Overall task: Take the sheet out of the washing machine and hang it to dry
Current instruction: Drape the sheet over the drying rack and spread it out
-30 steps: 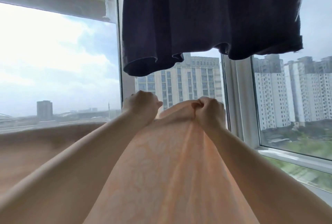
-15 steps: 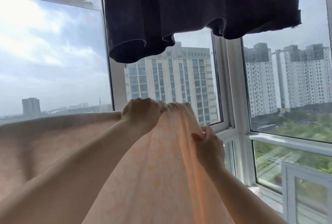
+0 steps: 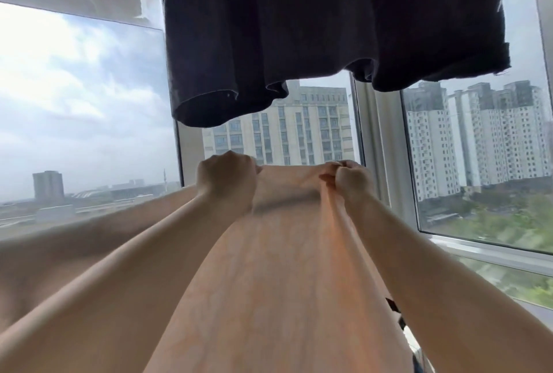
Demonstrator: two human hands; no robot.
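1. I am seeing a big window point(image 3: 83, 109) filling the back, with sky and tall buildings point(image 3: 299, 130) showing outside.
2. I am watching the peach sheet point(image 3: 269, 276) stretching from the bottom of the view up to both hands, in front of the window; it is also spreading off to the left.
3. A dark cloth point(image 3: 314, 22) is hanging above, over the hands and not touching them.
4. The left hand point(image 3: 226, 185) is making a clenched grip on the sheet's top edge.
5. The right hand point(image 3: 353, 182) is bunching and grasping the same edge, near the left hand.
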